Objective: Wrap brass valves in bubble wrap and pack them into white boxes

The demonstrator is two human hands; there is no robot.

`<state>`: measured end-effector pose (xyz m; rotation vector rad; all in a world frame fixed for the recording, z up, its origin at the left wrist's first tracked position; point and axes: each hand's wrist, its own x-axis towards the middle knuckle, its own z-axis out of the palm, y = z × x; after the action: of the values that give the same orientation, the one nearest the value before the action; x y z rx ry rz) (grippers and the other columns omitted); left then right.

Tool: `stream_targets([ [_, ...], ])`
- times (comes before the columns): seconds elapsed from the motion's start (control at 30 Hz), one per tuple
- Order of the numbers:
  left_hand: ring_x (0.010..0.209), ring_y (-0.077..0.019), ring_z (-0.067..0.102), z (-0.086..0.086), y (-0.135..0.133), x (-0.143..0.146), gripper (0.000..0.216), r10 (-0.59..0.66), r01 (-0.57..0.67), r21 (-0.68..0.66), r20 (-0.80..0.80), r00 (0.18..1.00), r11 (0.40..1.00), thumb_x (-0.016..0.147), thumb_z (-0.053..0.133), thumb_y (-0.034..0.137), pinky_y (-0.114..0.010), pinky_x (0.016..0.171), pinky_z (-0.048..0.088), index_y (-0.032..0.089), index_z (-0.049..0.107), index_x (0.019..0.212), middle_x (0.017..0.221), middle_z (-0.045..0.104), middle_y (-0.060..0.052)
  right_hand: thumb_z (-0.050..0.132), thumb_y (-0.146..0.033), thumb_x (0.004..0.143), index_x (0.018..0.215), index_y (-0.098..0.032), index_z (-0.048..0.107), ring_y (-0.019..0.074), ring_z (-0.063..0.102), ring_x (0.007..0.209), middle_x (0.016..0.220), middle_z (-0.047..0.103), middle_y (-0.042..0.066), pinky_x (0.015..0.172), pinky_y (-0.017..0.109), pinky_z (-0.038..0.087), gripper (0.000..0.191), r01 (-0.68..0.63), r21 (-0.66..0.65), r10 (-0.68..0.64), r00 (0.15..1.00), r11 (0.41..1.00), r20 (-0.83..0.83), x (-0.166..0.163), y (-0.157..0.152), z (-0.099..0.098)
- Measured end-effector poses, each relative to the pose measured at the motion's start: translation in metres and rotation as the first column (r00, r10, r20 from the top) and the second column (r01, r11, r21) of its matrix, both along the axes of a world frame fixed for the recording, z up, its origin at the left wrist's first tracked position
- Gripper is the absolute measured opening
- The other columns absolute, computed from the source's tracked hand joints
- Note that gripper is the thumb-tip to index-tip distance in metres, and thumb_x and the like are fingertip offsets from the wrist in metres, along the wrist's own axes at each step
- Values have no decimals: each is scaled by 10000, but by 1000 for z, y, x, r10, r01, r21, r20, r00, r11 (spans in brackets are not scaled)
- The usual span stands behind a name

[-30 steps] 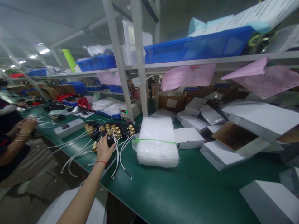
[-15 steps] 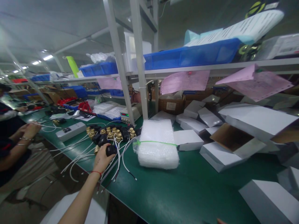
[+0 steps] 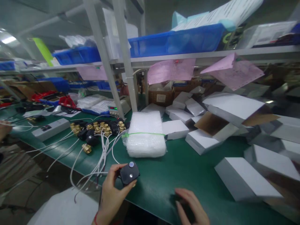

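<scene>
While my left hand [image 3: 112, 190] pinches a black motorised valve actuator [image 3: 129, 173] by its sides just above the near edge of the green bench [image 3: 164, 184], its white lead trailing left, my right hand [image 3: 192, 207] lies open and flat on the mat, holding nothing. Farther back, brass-fitted valves [image 3: 98, 128] cluster beside a banded bubble-wrap bundle [image 3: 145, 134] and white cartons [image 3: 248, 178], likely staged within reach; pink sheets [image 3: 171, 70] hang off the shelf, writing unreadable.

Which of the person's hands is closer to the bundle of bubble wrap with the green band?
Left. The left hand, gripping a black actuator, sits just below the bubble wrap bundle. The right hand lies farther off, lower right on the green table.
</scene>
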<state>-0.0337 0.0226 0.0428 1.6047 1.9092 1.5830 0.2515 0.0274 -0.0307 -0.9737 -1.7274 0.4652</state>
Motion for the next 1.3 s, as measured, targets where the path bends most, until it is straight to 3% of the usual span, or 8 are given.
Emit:
stream_targets([
  [0.17, 890, -210, 706, -12, -3, 79, 438, -164, 166, -5, 119, 979, 986, 705, 827, 384, -308, 795, 622, 237, 608, 1055, 995, 685, -27, 647, -234, 797, 1451, -175, 426, 309, 552, 1272, 1384, 548, 153, 1064, 422, 512, 693, -180, -148, 169, 982, 973, -84, -41, -10, 8],
  [0.23, 909, -223, 704, -18, -4, 100, 450, -177, 185, -39, 162, 971, 982, 713, 818, 401, -331, 815, 625, 227, 595, 1063, 997, 675, -36, 673, -253, 727, 1466, -167, 369, 311, 538, 1289, 1401, 529, 164, 1083, 426, 490, 804, -149, -190, 106, 970, 970, -220, -56, -13, 9],
  [0.37, 877, -250, 716, -26, -5, 123, 510, -141, 188, -144, 284, 948, 972, 693, 824, 488, -356, 772, 638, 205, 566, 1029, 964, 677, -61, 650, -288, 729, 1399, -182, 425, 290, 609, 1191, 1315, 593, 145, 998, 384, 549, 715, -56, -308, -78, 910, 950, -406, -67, -13, 11],
  [0.53, 931, -248, 728, -24, -4, 121, 515, -295, 378, -233, 324, 899, 896, 770, 778, 476, -350, 810, 630, 208, 555, 1149, 1072, 701, -91, 828, -455, 736, 1216, -208, 560, 284, 692, 975, 1097, 697, 96, 848, 366, 595, 602, -299, -458, -86, 755, 837, -650, -45, 0, 26],
  [0.73, 1091, -261, 667, -20, 2, 111, 447, -439, 478, -200, 211, 873, 855, 835, 726, 448, -395, 969, 567, 229, 599, 1204, 1197, 672, -90, 886, -634, 715, 1210, -174, 638, 278, 653, 1099, 1165, 704, 120, 934, 338, 517, 720, -559, -459, -64, 584, 690, -809, -22, 12, 31],
  [0.93, 1154, -246, 630, -22, -1, 119, 505, -461, 578, -258, 396, 794, 774, 896, 683, 440, -354, 999, 535, 228, 520, 1325, 1313, 604, -111, 900, -645, 697, 1202, -139, 684, 280, 648, 1080, 1154, 701, 131, 883, 301, 493, 747, -586, -440, -126, 498, 681, -858, -19, 11, 21],
  [1.07, 1111, -240, 640, -18, -4, 126, 541, -423, 578, -257, 470, 775, 775, 873, 716, 449, -333, 952, 556, 223, 520, 1323, 1322, 583, -122, 893, -645, 721, 1143, -139, 689, 260, 690, 902, 994, 720, 115, 750, 297, 513, 691, -661, -416, -144, 426, 624, -893, -13, 11, 28],
  [1.3, 1092, -248, 657, -17, -2, 131, 564, -393, 580, -266, 518, 760, 770, 844, 751, 444, -332, 949, 555, 217, 534, 1312, 1344, 573, -133, 901, -617, 739, 1105, -145, 663, 210, 688, 782, 888, 716, 85, 699, 258, 510, 642, -680, -408, -210, 358, 609, -910, -10, 11, 27],
])
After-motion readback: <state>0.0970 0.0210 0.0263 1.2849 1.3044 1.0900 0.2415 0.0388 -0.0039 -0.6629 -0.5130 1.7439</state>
